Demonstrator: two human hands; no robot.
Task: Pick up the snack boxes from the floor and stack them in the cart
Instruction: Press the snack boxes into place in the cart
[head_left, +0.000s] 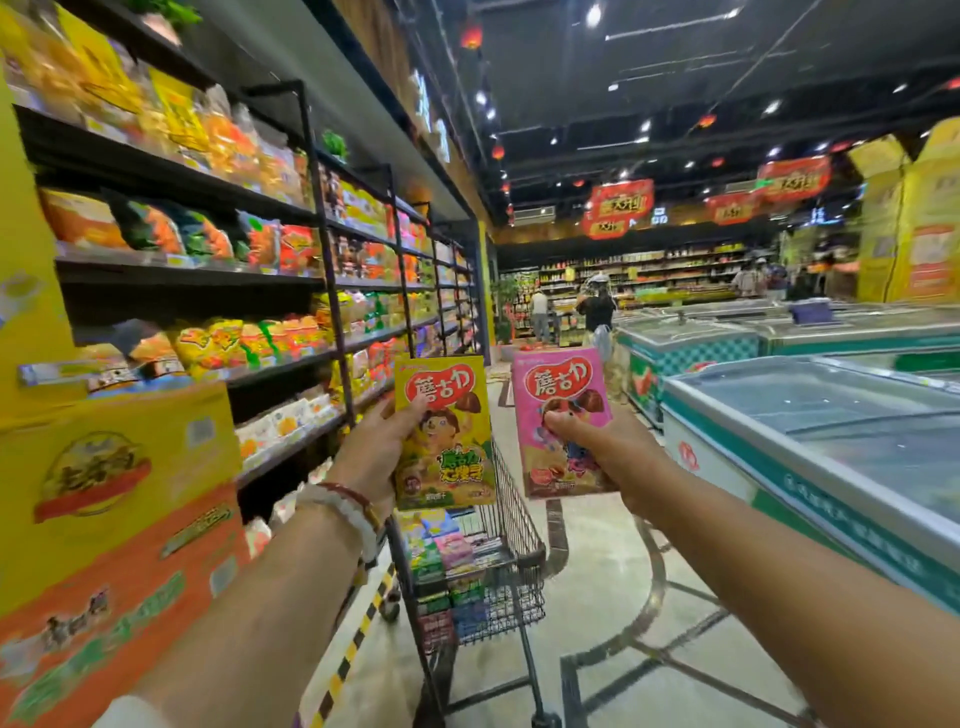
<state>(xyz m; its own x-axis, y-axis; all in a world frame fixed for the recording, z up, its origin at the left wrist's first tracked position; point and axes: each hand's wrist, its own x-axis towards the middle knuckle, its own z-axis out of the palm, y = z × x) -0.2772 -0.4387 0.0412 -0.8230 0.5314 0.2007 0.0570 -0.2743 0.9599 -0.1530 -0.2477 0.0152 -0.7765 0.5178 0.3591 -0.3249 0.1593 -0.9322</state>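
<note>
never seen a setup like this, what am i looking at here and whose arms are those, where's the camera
There is no machine here. A person wears a wide-angle camera on the head, so the one picture looks forward and down along their own two arms in a supermarket aisle.

The left hand grips a yellow snack box, and the right hand grips a pink snack box. Both boxes are held upright, side by side, above a wire shopping cart that already holds more small boxes.

To the left stand shelves full of snack bags, with big cardboard cartons in the near corner. To the right run glass-topped freezer chests. Other shoppers stand far down the aisle, blurred.
</note>
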